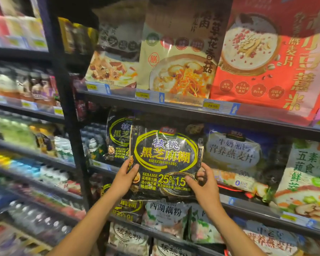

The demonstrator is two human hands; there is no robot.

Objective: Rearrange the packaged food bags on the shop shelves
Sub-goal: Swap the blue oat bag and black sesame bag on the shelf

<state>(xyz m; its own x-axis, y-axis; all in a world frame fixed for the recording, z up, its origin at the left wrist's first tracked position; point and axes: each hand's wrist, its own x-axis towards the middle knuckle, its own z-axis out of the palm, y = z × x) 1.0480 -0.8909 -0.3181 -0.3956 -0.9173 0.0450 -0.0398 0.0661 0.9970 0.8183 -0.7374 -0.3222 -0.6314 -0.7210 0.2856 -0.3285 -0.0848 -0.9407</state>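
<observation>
A black bag of sesame paste (165, 156) with yellow lettering is held upright in front of the middle shelf (251, 206). My left hand (126, 177) grips its lower left edge, thumb on the front. My right hand (204, 183) grips its lower right corner, thumb across the front and fingers behind. A second identical black bag (118, 139) stands on the shelf just behind and to the left. A blue oat bag (235, 156) stands to the right of it.
The upper shelf (174, 106) carries a beige mushroom porridge bag (175, 60) and a red oatmeal bag (272, 58). A green-white vegetable bag (307, 178) stands at far right. Lotus-root powder bags (166, 217) fill the lower shelf. A black upright post (68, 111) separates blurred drink shelves at left.
</observation>
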